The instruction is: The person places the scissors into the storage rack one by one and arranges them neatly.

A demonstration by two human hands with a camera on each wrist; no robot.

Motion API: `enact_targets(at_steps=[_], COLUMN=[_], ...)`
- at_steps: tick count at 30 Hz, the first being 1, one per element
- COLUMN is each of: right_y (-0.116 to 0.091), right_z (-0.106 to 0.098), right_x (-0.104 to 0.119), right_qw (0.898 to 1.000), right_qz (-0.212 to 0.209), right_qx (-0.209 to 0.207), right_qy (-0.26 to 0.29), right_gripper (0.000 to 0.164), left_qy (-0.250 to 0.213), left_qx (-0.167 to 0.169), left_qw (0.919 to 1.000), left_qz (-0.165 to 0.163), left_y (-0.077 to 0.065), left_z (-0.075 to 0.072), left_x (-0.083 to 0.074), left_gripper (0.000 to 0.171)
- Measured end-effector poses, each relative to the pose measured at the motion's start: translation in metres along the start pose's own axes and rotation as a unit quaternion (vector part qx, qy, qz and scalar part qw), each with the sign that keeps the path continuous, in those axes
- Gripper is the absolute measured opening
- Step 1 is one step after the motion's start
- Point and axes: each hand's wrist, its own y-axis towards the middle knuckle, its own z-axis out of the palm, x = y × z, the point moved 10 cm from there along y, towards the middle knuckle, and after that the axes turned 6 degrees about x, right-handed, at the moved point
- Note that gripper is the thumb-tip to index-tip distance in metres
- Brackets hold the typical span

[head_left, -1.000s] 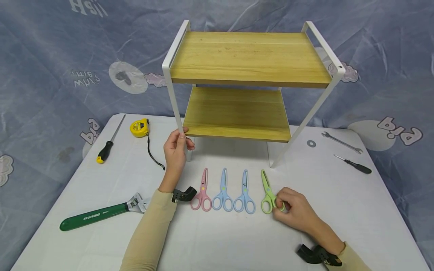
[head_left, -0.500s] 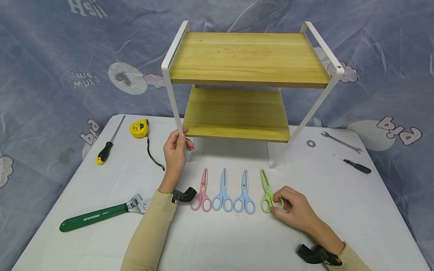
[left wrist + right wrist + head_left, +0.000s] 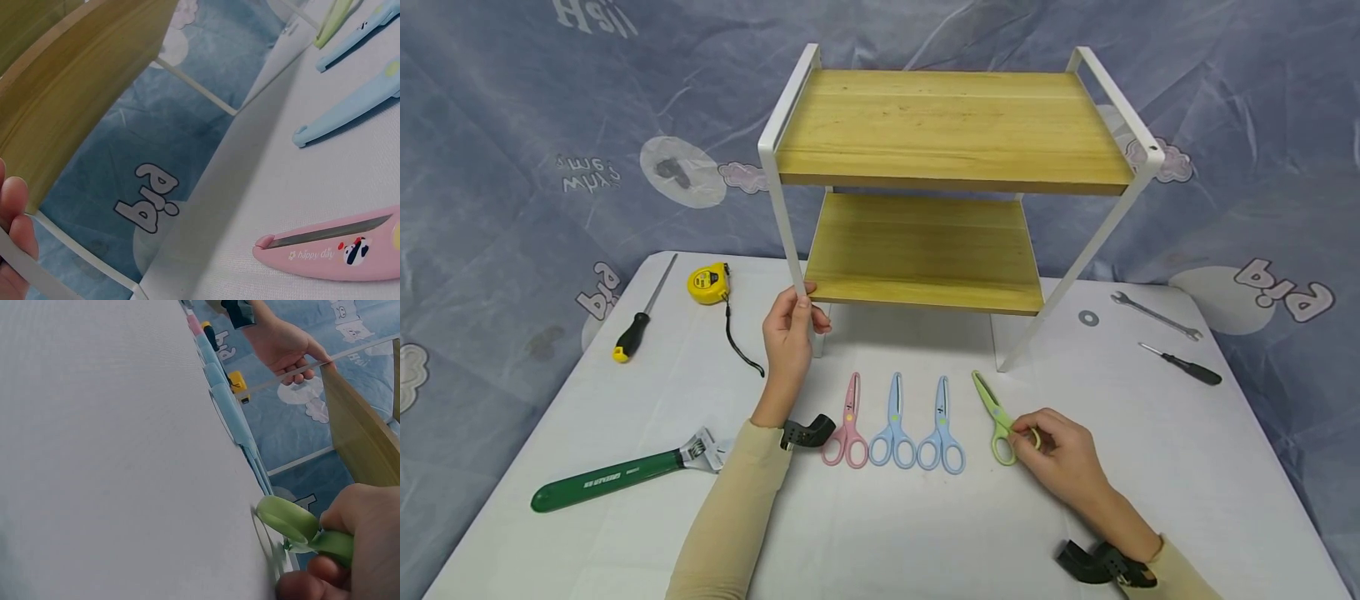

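My right hand pinches the green scissors by one handle loop; their blades point away and lean left, and the right wrist view shows the other green loop free of the fingers. With my left hand I grip the white front leg of a two-tier shelf, just at the corner of its lower wooden board. Left of the green scissors lie two blue scissors and the pink scissors, side by side, blades toward the shelf.
A green-handled adjustable wrench, a screwdriver and a yellow tape measure lie at the left. On the right are a washer, a spanner and a small screwdriver. The upper board overhangs the back.
The green scissors have shifted slightly right and turned, their tips now leaning further left. My right hand moved a little with them. The left hand stays on the shelf leg.
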Motion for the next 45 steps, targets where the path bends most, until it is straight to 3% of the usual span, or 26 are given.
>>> enact_targets(at_steps=[5,8,13,26,30,38,45], right_y=[0.0,0.0,-0.001,-0.002,-0.002,-0.003,-0.001], right_z=[0.001,0.005,0.011,0.008,0.009,0.012,0.015], right_x=[-0.002,-0.006,-0.012,-0.026,-0.029,-0.029,-0.023], right_qw=[1.0,0.999,0.995,0.987,0.982,0.97,0.958], right_qz=[0.014,0.038,0.069,0.134,0.154,0.155,0.127], right_qx=[0.007,0.031,0.066,0.082,0.107,0.171,0.227], right_qy=[-0.013,-0.014,-0.013,0.022,0.036,0.078,0.123], right_gripper=[0.017,0.025,0.025,0.024,0.02,0.025,0.025], left_qy=[-0.002,0.005,0.012,0.011,0.011,0.011,0.007], left_qx=[-0.002,0.0,0.006,0.007,0.006,0.004,0.003], left_qw=[1.0,1.0,0.9999,0.9999,0.9999,0.9999,1.0], left_qz=[0.001,0.003,0.006,0.004,0.001,-0.002,-0.002], left_y=[0.0,-0.001,-0.001,0.0,0.0,-0.001,-0.001], left_z=[0.0,0.0,0.0,0.0,0.0,0.0,0.0], left_x=[0.0,0.0,-0.002,-0.001,-0.001,-0.001,-0.002], left_gripper=[0.029,0.028,0.028,0.029,0.028,0.027,0.028])
